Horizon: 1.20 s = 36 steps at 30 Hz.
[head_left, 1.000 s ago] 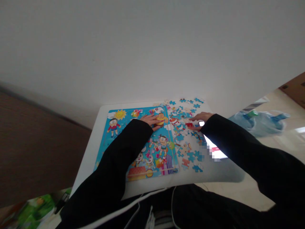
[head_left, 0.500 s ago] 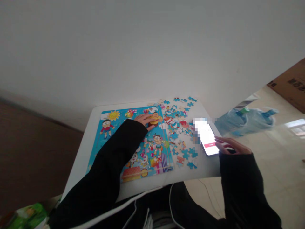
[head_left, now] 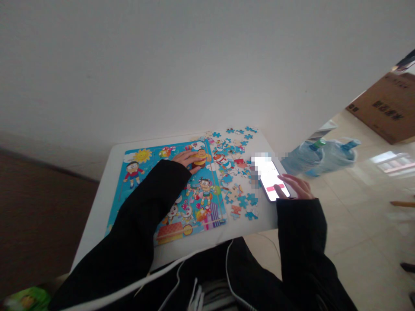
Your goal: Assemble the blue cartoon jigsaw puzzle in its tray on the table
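Black-sleeved right hand (head_left: 295,186) curls above a lit smartphone (head_left: 271,181).

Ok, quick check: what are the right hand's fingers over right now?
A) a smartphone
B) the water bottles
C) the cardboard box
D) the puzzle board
A: the fingers of the right hand extend over the lit screen of the smartphone, which lies at the table's edge.
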### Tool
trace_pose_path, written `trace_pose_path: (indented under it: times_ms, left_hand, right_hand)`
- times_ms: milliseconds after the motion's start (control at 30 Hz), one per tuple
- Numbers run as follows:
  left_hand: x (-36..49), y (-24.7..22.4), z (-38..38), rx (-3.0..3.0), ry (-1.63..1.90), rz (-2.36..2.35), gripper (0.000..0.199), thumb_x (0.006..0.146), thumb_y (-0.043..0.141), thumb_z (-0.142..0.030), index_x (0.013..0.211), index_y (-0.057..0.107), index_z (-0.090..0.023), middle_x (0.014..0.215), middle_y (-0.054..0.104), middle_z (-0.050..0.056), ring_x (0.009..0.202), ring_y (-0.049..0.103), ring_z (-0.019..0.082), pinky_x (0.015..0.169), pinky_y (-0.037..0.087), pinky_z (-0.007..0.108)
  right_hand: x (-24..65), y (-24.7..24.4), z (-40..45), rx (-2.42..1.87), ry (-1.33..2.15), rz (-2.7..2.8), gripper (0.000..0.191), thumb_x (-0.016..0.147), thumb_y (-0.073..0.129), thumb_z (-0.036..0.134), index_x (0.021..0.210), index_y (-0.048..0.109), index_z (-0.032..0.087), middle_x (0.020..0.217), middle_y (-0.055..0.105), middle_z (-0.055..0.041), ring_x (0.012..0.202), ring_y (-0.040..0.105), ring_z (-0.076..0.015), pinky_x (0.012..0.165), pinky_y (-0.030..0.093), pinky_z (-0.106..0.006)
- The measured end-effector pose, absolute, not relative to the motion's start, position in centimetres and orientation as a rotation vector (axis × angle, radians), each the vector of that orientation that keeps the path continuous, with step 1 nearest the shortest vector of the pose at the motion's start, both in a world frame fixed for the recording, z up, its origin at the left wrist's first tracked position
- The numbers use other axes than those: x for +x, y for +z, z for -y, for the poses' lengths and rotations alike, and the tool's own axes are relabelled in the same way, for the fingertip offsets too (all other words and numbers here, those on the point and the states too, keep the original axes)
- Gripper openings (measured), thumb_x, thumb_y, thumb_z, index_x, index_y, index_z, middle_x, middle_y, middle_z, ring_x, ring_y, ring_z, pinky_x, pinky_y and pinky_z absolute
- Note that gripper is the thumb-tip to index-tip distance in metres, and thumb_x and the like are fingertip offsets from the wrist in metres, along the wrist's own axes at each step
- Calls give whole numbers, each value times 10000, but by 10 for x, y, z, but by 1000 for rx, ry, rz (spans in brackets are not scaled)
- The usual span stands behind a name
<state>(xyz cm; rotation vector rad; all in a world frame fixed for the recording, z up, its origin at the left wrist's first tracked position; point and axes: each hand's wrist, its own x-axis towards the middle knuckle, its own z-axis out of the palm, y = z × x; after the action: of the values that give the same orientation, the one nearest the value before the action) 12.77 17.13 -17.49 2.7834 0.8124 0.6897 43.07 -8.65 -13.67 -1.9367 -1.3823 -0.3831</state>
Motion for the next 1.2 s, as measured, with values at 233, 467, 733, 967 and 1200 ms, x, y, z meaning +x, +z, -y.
trace_pose_path:
  times_ms: [233, 467, 733, 967, 1200]
  left_hand:
    - [127, -174, -172, 2810, 661, -803, 374, 822, 493, -434, 1099, 621, -219, 1211, 556, 88, 1116, 522, 244, 977, 420, 395]
    - [128, -172, -169, 2805, 670, -806, 368, 831, 487, -418, 1106, 614, -209, 1218, 552, 99, 1121, 520, 253, 977, 421, 405]
    - [128, -170, -167, 2778, 652, -844, 366, 808, 531, -394, 1114, 605, -207, 1219, 550, 80, 1129, 513, 239, 991, 414, 377]
    - [128, -170, -167, 2773, 671, -831, 362, 806, 537, -391, 1109, 606, -205, 1208, 555, 89, 1123, 516, 242, 987, 418, 386]
    - [129, -168, -164, 2767, 662, -861, 366, 813, 521, -415, 1104, 606, -210, 1212, 559, 82, 1109, 531, 237, 978, 428, 385]
  right_hand:
    - [418, -146, 68, -1932, -442, 1575, 125, 727, 646, 379, 787, 683, 275, 1043, 652, -33, 998, 550, -248, 915, 425, -460]
    - [402, -152, 56, -2009, -512, 1621, 242, 708, 632, 494, 762, 665, 260, 1148, 602, -63, 1114, 492, -303, 988, 301, -555]
    - [398, -154, 56, -1962, -435, 1624, 149, 743, 616, 384, 744, 679, 249, 1115, 620, -85, 1083, 513, -303, 941, 386, -529]
    - [390, -142, 59, -1957, -393, 1692, 213, 758, 601, 420, 849, 704, 257, 1093, 641, -71, 1074, 535, -290, 952, 404, -491]
    - [379, -114, 63, -1724, -66, 2061, 241, 759, 582, 458, 919, 694, 317, 1073, 657, -4, 1031, 583, -219, 975, 408, -430]
